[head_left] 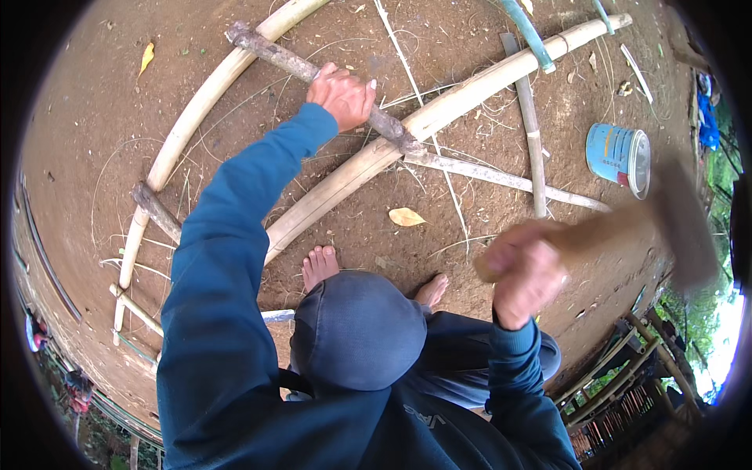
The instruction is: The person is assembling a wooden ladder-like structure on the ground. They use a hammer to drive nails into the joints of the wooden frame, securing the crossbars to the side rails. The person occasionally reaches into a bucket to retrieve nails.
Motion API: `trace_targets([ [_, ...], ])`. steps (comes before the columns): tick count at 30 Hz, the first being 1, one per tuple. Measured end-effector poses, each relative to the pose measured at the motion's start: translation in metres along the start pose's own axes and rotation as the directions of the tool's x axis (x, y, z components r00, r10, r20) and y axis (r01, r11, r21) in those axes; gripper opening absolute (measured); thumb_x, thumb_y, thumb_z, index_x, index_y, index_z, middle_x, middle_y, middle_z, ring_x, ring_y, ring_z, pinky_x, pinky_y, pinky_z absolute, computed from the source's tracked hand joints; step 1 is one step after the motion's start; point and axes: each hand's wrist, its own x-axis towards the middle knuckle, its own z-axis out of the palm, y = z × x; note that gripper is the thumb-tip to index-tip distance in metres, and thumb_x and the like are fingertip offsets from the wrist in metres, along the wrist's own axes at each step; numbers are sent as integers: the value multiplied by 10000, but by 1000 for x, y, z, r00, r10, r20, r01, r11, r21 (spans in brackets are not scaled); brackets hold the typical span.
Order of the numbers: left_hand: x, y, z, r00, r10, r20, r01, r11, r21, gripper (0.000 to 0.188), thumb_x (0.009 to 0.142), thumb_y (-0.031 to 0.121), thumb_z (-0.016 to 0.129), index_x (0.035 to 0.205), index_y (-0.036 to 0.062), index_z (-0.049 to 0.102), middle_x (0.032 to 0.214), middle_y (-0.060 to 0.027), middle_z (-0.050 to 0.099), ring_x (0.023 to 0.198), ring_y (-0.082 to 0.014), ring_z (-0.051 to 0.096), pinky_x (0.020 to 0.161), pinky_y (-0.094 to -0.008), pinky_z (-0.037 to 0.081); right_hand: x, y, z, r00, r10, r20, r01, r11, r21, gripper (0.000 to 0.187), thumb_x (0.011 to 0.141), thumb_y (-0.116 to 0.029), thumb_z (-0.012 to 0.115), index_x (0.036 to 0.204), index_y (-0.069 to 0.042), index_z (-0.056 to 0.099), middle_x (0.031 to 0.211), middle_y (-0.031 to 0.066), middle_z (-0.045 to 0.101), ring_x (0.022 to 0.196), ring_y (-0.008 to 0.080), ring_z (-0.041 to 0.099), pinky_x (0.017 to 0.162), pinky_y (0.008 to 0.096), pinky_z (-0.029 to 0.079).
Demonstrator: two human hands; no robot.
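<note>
My left hand [342,95] is wrapped round a rough wooden rung [274,53], which spans two long pale poles. One end of the rung meets the nearer pole [333,192]; the other crosses the left pole [196,113]. My right hand [523,270] is closed round the wooden handle of a hammer [603,235]. Smeared by motion, the hammer's dark, blocky head [685,227] is raised to the right, apart from the poles. A second rung [158,211] and a thinner one [135,309] join the left pole lower down, partly hidden by my left arm.
On the bare soil at the right lies a blue bucket [615,153] on its side. A flat grey strip [529,125] passes under the nearer pole, and a green bamboo piece [529,35] touches its far end. My bare feet [319,266] are close to that pole.
</note>
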Motion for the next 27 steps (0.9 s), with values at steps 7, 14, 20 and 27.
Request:
trace_targets([
  [7,5,2,9,999,47,-8,-47,999,-3,409,903,249,503,539,92,608,578,-106,619,624,-262,603,724,-390,415,-23,107,-8,858,512,45,-325,610,-723,310,951,-280,602,711,-84,593,525,-22,469,455,108,462,387,281,329],
  [14,-10,1,12,999,17,-38,-17,1000,3,402,892,242,509,531,93,603,585,-109,622,618,-256,605,721,-388,416,-18,48,12,952,-304,-43,304,953,5,248,951,-349,528,901,-106,528,613,13,453,485,133,416,439,297,353],
  [20,-11,3,18,996,0,92,-1,1000,9,428,909,255,485,534,87,603,591,-112,624,620,-260,606,735,-390,421,-39,88,-14,902,423,-86,-416,796,-441,215,918,-166,609,750,-33,596,567,-1,479,526,72,461,431,288,340],
  [27,-2,-5,4,999,22,46,-23,1000,12,447,923,280,459,555,88,625,596,-118,625,619,-268,607,744,-391,424,-28,82,5,972,-157,174,234,674,-700,160,887,-82,572,757,-17,642,623,57,605,513,201,574,428,280,398],
])
